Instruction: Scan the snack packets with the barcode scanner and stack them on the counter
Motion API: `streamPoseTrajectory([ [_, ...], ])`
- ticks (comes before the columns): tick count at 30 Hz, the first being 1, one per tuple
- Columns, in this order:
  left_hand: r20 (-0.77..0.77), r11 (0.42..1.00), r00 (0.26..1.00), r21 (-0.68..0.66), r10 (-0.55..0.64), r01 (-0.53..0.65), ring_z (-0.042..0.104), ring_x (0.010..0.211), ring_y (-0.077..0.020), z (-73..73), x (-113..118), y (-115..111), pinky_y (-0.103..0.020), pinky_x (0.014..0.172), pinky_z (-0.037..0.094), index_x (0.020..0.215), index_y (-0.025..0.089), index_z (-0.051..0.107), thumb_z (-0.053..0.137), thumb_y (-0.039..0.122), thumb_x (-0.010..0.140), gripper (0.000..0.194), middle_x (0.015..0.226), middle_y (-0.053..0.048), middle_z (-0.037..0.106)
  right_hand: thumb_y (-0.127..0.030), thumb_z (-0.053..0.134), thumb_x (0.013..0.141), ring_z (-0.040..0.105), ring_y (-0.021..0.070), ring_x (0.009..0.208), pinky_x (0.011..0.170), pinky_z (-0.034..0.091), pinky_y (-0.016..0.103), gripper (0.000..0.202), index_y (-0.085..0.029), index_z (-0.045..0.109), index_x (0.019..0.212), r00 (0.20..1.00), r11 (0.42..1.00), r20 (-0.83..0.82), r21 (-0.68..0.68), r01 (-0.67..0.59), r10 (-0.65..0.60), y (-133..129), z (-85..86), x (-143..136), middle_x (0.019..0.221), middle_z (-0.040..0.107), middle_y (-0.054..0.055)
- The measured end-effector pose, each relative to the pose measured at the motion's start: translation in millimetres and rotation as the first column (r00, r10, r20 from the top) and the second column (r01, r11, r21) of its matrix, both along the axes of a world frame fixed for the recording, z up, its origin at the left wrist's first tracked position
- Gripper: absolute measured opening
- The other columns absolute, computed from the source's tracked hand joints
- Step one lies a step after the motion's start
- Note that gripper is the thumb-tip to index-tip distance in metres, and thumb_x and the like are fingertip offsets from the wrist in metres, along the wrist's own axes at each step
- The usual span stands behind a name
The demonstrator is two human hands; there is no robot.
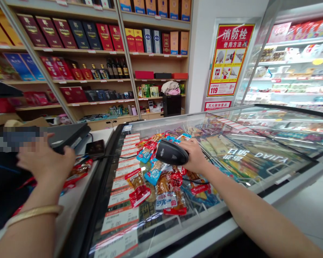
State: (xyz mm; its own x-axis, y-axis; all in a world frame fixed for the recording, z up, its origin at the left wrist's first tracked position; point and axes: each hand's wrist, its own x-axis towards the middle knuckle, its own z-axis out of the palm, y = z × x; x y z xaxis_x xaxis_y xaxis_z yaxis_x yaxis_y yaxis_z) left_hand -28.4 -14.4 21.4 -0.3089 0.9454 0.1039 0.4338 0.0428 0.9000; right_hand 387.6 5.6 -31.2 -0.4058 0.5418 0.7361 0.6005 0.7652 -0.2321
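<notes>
My right hand is wrapped round the handle of a black barcode scanner, with its head pointing left. Beneath the scanner, several vacuum-sealed snack packets in red, blue and clear plastic lie heaped on the glass freezer lid. My left hand, with a gold bangle at the wrist, is over the dark checkout equipment at the left. Its thumb is spread from the fingers and it holds nothing that shows; part of the fingertips is blurred out. More snack packets lie on the white counter beside it.
A small black device lies on the counter edge, and a black cable crosses towards the packets. Price labels line the freezer's left side. Shelves of boxed bottles stand behind. A lit display fridge is at the right.
</notes>
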Motion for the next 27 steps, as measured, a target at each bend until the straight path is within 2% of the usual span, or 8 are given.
streamPoseTrajectory([
  [3,-0.333,0.961,0.943,0.254,-0.02,0.11,0.067,0.088,-0.0242,0.6,35,8,-0.035,0.074,0.053,0.098,0.025,0.07,0.076,0.056,0.066,0.045,0.087,0.0,0.073,-0.031,0.065,0.071,0.058,0.0198,0.073,0.081,0.029,0.035,0.02,-0.022,0.067,0.089,1.0,1.0,0.011,-0.011,0.013,-0.012,1,0.1,1,0.077,0.069,0.002],
  [6,-0.409,0.893,0.803,-0.073,-0.433,0.444,0.066,0.085,-0.0249,-10.1,64,11,-0.034,0.077,0.053,0.097,0.023,0.074,0.085,0.054,0.051,0.056,0.093,-0.005,0.074,-0.033,0.066,0.073,0.059,0.0203,0.074,0.081,0.029,0.035,0.022,-0.022,0.068,0.091,1.0,1.0,0.021,-0.014,0.018,-0.018,2,-0.6,2,0.077,0.069,0.002],
  [8,-0.366,0.805,0.718,-0.243,-0.592,0.541,0.066,0.085,-0.0257,-19.8,77,10,-0.033,0.078,0.053,0.102,0.024,0.075,0.089,0.048,0.047,0.061,0.093,-0.004,0.074,-0.035,0.065,0.074,0.059,0.0205,0.075,0.081,0.028,0.035,0.022,-0.022,0.068,0.092,0.999,1.0,0.032,-0.013,0.02,-0.02,2,-1.4,2,0.077,0.069,0.003],
  [12,-0.392,0.751,0.642,-0.283,-0.658,0.597,0.064,0.097,-0.028,-31.7,91,4,-0.035,0.09,0.05,0.101,0.025,0.074,0.091,0.037,0.043,0.062,0.104,-0.005,0.072,-0.034,0.066,0.074,0.059,0.0206,0.075,0.081,0.027,0.035,0.023,-0.022,0.068,0.094,0.999,1.0,0.046,-0.001,0.013,-0.013,3,-2.7,2,0.078,0.069,0.003],
  [15,-0.447,0.758,0.618,-0.286,-0.647,0.586,0.063,0.09,-0.0265,-33.1,98,1,-0.033,0.082,0.05,0.092,0.023,0.072,0.09,0.036,0.043,0.054,0.094,-0.004,0.07,-0.033,0.067,0.074,0.061,0.0204,0.076,0.08,0.027,0.035,0.024,-0.022,0.068,0.095,0.999,1.0,0.039,0.016,-0.008,0.007,2,-3.4,2,0.081,0.07,0.003],
  [21,-0.123,0.72,0.719,-0.268,-0.684,0.64,0.059,0.067,-0.0179,-33.5,95,4,-0.027,0.061,0.047,0.087,0.022,0.06,0.082,0.042,0.057,0.042,0.071,0.002,0.064,-0.031,0.067,0.073,0.062,0.0201,0.076,0.079,0.027,0.036,0.022,-0.022,0.068,0.093,1.0,0.998,0.003,0.052,-0.025,0.025,2,-4.2,0,0.082,0.071,0.002],
  [24,-0.087,0.838,0.835,-0.118,-0.544,0.534,0.062,0.065,-0.0189,-30.1,86,8,-0.028,0.059,0.048,0.098,0.021,0.059,0.083,0.046,0.059,0.052,0.074,0.0,0.067,-0.03,0.067,0.073,0.063,0.0201,0.076,0.078,0.027,0.036,0.022,-0.021,0.068,0.093,1.0,0.998,-0.009,0.064,-0.027,0.028,2,-3.7,0,0.083,0.073,0.002],
  [27,-0.224,0.938,0.921,0.069,-0.318,0.341,0.065,0.068,-0.0211,-26.6,82,11,-0.03,0.061,0.05,0.111,0.021,0.058,0.081,0.048,0.061,0.062,0.081,-0.002,0.07,-0.033,0.069,0.072,0.063,0.0197,0.075,0.078,0.028,0.036,0.024,-0.021,0.068,0.093,1.0,0.999,-0.006,0.044,-0.025,0.026,0,-2.3,-1,0.082,0.073,0.002],
])
